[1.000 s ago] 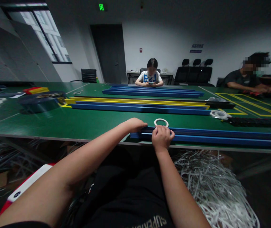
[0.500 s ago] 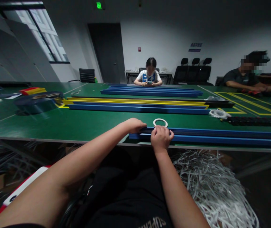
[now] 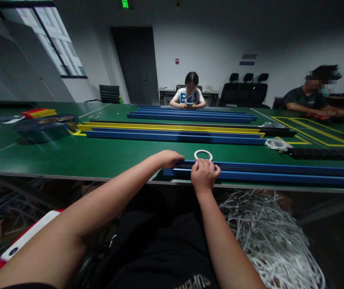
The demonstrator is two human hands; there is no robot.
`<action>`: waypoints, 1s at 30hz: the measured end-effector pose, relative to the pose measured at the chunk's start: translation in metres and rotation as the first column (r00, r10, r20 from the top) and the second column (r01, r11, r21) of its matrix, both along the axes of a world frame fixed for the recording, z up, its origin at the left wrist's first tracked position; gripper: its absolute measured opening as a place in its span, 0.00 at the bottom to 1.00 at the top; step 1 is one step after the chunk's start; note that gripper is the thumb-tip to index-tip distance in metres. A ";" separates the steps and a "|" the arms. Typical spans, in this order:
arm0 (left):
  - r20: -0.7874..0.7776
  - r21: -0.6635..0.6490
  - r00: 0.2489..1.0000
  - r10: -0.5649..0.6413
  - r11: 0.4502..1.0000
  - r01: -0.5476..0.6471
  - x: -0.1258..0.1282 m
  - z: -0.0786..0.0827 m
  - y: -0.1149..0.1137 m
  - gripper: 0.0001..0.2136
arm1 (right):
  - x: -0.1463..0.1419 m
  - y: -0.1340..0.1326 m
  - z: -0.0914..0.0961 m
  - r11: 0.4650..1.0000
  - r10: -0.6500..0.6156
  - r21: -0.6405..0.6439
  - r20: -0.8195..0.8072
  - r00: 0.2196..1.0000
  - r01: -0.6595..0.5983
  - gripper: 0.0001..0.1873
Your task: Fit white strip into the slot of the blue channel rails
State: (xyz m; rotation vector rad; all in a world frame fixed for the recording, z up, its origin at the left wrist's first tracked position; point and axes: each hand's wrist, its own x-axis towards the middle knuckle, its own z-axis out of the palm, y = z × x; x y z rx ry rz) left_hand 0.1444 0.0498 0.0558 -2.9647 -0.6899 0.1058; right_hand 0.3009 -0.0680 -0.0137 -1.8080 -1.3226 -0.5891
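A long blue channel strip [image 3: 280,176] lies along the near edge of the table, its left end in front of me. My left hand [image 3: 171,158] is closed at the far corner of that end, fingertips pressed on the blue rail; whatever is under them is hidden. A little to the right, my right hand [image 3: 204,173] curls over the strip from above, its thumb side against the blue wall. Just beyond my right hand a narrow white ring, like a roll of tape [image 3: 203,151], lies on the table, its near part hidden by the fingers.
Across the green table [image 3: 123,154] lie more blue strips [image 3: 174,136] and yellow strips [image 3: 172,128]. A large dark roll [image 3: 43,130] is at left, a bagged white coil [image 3: 277,144] at right. Two people sit beyond. White strip scraps [image 3: 274,237] heap below the table.
My left hand has shifted very slightly left along the blue strip's end. My right hand stays in place, and the camera view has moved a little.
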 end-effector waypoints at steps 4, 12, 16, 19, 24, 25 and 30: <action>-0.004 -0.013 1.000 0.001 1.000 -0.002 0.003 -0.001 0.000 0.14 | 0.000 0.000 0.001 1.000 0.002 -0.003 -0.001 1.000 -0.002 0.17; -0.026 0.025 1.000 0.007 1.000 -0.006 0.003 0.003 -0.003 0.15 | -0.001 0.000 0.000 1.000 0.011 0.003 -0.018 1.000 -0.011 0.16; -0.004 0.029 1.000 0.020 0.999 -0.020 0.000 0.003 -0.003 0.17 | -0.002 -0.001 0.002 1.000 0.006 0.004 -0.014 1.000 -0.006 0.17; 0.013 0.009 0.998 0.066 0.998 -0.066 -0.001 0.001 -0.003 0.21 | -0.002 -0.002 0.003 1.000 0.000 0.010 -0.017 1.000 0.000 0.17; 0.012 -0.001 0.999 0.051 0.999 -0.051 0.001 -0.001 -0.002 0.20 | -0.002 -0.002 0.004 1.000 0.007 0.009 -0.004 1.000 -0.007 0.17; 0.008 0.000 0.999 0.046 0.999 -0.046 0.002 -0.001 -0.002 0.19 | -0.002 -0.002 0.004 1.000 0.007 0.008 -0.004 1.000 -0.007 0.17; 0.008 0.003 1.000 0.013 1.000 -0.013 0.003 0.001 -0.005 0.16 | -0.005 -0.004 0.008 1.000 -0.005 0.000 -0.018 1.000 0.005 0.17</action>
